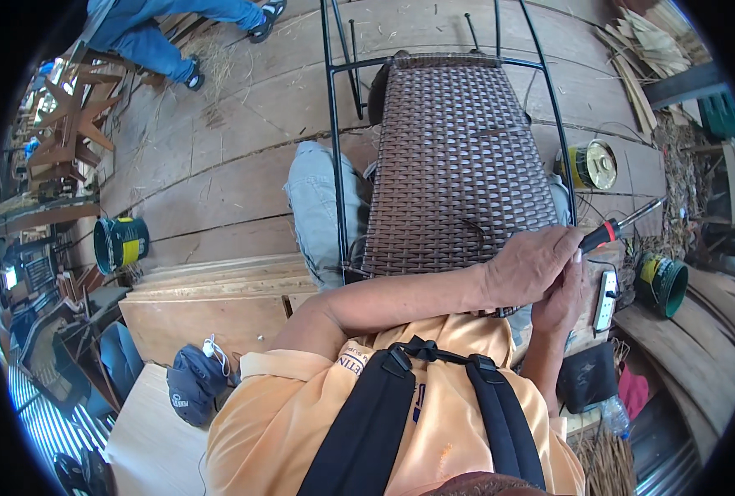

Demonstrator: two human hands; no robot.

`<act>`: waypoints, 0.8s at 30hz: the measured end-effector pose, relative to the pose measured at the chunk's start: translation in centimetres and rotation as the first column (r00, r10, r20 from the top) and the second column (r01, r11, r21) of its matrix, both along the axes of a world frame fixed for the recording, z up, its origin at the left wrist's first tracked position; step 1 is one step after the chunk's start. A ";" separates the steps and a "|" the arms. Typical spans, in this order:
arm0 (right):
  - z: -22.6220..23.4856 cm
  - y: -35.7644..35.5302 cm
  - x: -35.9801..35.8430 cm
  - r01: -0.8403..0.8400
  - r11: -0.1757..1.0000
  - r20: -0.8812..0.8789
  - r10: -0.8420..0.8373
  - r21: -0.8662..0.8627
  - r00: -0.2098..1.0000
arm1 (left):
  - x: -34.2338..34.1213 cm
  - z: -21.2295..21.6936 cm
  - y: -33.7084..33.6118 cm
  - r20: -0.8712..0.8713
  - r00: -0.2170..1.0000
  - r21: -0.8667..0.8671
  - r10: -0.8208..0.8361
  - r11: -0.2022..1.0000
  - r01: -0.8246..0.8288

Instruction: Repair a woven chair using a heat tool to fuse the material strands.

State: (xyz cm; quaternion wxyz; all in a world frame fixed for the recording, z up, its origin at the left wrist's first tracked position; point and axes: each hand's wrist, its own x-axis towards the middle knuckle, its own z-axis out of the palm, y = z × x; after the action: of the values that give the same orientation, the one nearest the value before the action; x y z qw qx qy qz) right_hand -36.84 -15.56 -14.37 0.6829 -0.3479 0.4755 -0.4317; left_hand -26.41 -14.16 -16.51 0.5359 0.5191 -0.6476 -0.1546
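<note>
A woven brown wicker panel on a black metal frame lies across my lap, its rods reaching away from me. My left hand crosses in front of my body to the panel's near right corner and overlaps my right hand. Both hands are closed together round the handle end of a screwdriver. Its black and red handle sticks out past my fingers, and the metal shaft points to the far right, away from the weave. The fingers partly hide each other and the rest of the handle.
A power strip lies right of my hands. Green cans stand at the right and left, and an open-topped yellow-labelled tin is beside the frame. A dark cap rests at left. Another person's legs show far left.
</note>
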 end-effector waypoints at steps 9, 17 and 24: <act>-2.0 -7.6 3.7 -0.100 0.991 -0.046 0.096 -0.088 0.994 | 10.5 -3.7 2.1 0.303 0.951 0.239 0.057 0.962 -0.134; -2.8 -11.4 6.6 -0.335 0.942 -0.398 0.316 0.023 0.861 | 14.3 -4.2 -5.2 0.177 0.964 0.318 0.200 0.915 -0.249; 3.8 -13.4 -1.6 -0.311 0.899 -0.816 -0.081 -0.308 0.573 | 14.8 -4.7 -8.4 0.276 0.961 0.548 0.011 0.820 -0.166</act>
State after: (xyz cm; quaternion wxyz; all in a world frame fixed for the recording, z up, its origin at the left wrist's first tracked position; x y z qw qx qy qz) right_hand -38.41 -28.94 -10.58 0.3243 -0.6750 0.6057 -0.2689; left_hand -11.59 -22.60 -21.24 0.2748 0.7000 -0.6120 -0.2448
